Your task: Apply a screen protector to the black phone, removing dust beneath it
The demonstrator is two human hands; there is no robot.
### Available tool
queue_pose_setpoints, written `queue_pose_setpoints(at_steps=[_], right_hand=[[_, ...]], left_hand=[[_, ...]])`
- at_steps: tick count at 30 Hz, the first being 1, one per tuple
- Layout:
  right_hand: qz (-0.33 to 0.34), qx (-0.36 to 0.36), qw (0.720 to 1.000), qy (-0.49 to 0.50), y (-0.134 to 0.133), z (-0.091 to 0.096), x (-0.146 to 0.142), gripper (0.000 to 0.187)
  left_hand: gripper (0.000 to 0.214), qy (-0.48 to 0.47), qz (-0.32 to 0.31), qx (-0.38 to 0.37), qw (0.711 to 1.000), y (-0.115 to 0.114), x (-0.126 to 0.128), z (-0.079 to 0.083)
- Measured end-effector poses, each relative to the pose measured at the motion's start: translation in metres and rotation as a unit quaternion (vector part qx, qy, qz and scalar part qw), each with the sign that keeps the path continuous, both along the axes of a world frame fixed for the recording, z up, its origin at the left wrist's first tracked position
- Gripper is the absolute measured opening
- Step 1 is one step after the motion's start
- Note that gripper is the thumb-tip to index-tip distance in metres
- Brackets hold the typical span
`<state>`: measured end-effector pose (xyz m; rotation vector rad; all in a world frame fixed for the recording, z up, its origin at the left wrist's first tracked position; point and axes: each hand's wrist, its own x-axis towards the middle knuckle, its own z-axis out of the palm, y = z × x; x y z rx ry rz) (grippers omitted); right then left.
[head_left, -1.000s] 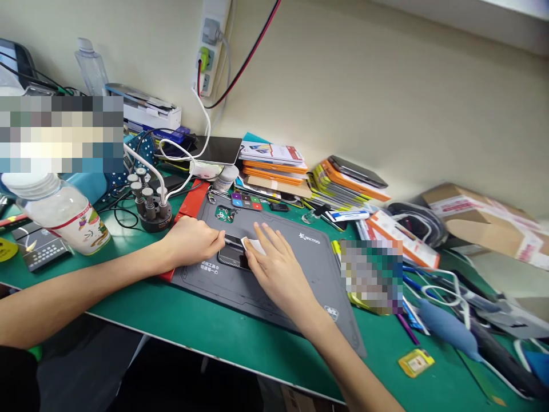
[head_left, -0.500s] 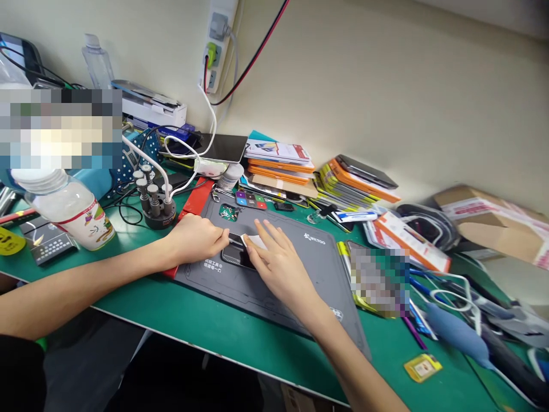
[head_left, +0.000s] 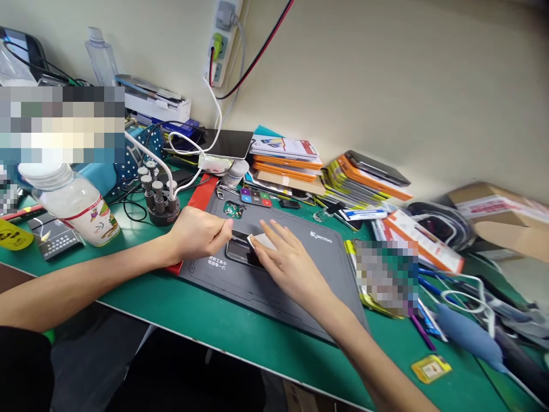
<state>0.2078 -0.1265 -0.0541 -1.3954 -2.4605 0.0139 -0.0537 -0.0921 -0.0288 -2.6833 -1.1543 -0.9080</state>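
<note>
A dark phone [head_left: 238,250] lies flat on the grey work mat [head_left: 300,286]. My left hand [head_left: 198,232] is curled at the phone's left end, fingertips pinched on its edge. My right hand [head_left: 288,260] lies over the phone's right part with fingers pressed on a small white cloth [head_left: 262,241] that rests on the glass. Much of the phone is hidden under my right hand.
A plastic bottle [head_left: 75,203] and a round bit holder [head_left: 159,201] stand left of the mat. Stacked orange and yellow packages [head_left: 355,183] line the wall. Cables, a blue blower [head_left: 467,335], cardboard boxes [head_left: 497,214] and a yellow card [head_left: 431,368] crowd the right.
The view has shifted slightly, so everything sits a little further right and higher. Both hands stay on the phone, the right one still on the white cloth.
</note>
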Motion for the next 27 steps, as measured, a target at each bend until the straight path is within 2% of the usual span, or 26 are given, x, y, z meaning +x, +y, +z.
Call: queue_pose_setpoints(at_steps=[8, 15, 19, 23, 27], right_hand=[[0.044, -0.008, 0.999, 0.016, 0.012, -0.004, -0.038, 0.045], [0.02, -0.003, 0.999, 0.024, 0.015, -0.009, -0.011, 0.045], [0.067, 0.0, 0.998, 0.019, 0.006, -0.007, -0.026, 0.043], [0.068, 0.004, 0.998, 0.007, 0.013, -0.002, -0.039, 0.044], [0.051, 0.003, 0.998, 0.045, 0.028, -0.007, -0.016, 0.044]], left_hand=[[0.062, 0.002, 0.003, -0.005, 1.0, 0.0, -0.001, -0.001], [0.063, 0.013, 0.013, -0.019, 1.0, -0.001, 0.0, -0.004], [0.062, 0.016, 0.009, -0.016, 1.0, -0.001, 0.0, -0.005], [0.062, 0.024, 0.01, -0.015, 1.0, 0.0, -0.001, -0.004], [0.064, 0.038, 0.016, -0.009, 0.999, 0.0, -0.002, -0.002]])
